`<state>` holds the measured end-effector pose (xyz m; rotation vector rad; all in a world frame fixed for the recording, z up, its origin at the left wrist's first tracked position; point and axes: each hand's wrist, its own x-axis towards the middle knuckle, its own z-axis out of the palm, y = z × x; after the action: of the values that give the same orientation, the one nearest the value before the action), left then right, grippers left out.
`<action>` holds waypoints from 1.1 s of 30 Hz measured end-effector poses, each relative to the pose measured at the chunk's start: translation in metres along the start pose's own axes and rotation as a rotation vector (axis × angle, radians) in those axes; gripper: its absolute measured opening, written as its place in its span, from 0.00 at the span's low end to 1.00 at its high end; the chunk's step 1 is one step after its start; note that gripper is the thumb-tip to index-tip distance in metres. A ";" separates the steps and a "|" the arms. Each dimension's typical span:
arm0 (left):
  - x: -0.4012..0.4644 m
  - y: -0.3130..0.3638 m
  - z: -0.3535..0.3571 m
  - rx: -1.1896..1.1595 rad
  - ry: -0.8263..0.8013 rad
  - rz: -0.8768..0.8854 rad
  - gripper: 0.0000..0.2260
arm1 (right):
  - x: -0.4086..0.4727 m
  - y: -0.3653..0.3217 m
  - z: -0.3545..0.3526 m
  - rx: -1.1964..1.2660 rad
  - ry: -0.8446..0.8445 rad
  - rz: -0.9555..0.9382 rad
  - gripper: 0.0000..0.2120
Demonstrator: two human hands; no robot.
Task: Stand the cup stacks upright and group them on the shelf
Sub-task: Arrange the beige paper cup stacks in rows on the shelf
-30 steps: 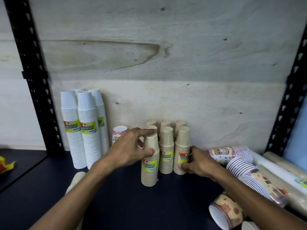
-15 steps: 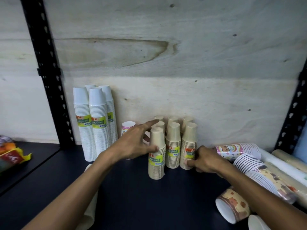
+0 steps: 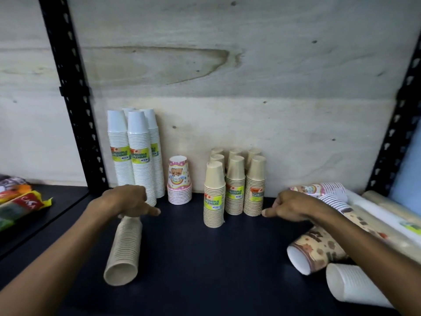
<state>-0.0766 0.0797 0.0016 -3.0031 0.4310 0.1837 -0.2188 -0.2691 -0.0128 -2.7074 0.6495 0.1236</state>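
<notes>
Four tall white cup stacks point(image 3: 139, 153) and seven shorter tan cup stacks point(image 3: 234, 183) stand upright on the dark shelf point(image 3: 193, 258).
One pink printed stack point(image 3: 179, 181) stands between them; one tan stack point(image 3: 124, 247) lies flat under the left hand point(image 3: 127, 200), whose fingers hang loosely curled, holding nothing. Right hand point(image 3: 289, 205), likewise empty, touches the rightmost tan stack.

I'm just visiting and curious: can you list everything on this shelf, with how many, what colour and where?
Tall cup stacks: four, white, upright, back left.
Patterned cup stack: one, pink, upright, beside the white ones.
Short cup stacks: seven, tan, upright, centre.
Lying cup stack: one, tan, front left.
Lying cup stacks: several, patterned and white, right.
Packets: colourful, neighbouring shelf, far left.
Left hand: over the lying tan stack.
Right hand: beside the tan group.
</notes>
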 end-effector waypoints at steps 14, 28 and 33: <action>-0.022 -0.005 0.018 -0.039 -0.041 -0.098 0.34 | -0.007 0.067 -0.031 -0.026 0.268 0.118 0.17; -0.031 0.043 -0.002 -0.281 0.206 0.146 0.37 | -0.037 0.111 -0.061 0.071 0.374 0.164 0.18; -0.047 0.065 -0.011 -0.384 0.284 0.254 0.38 | -0.041 0.148 -0.071 0.116 0.374 0.253 0.13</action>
<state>-0.1384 0.0289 0.0131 -3.3508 0.9011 -0.1659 -0.3228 -0.4003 0.0128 -2.5439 1.0700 -0.3563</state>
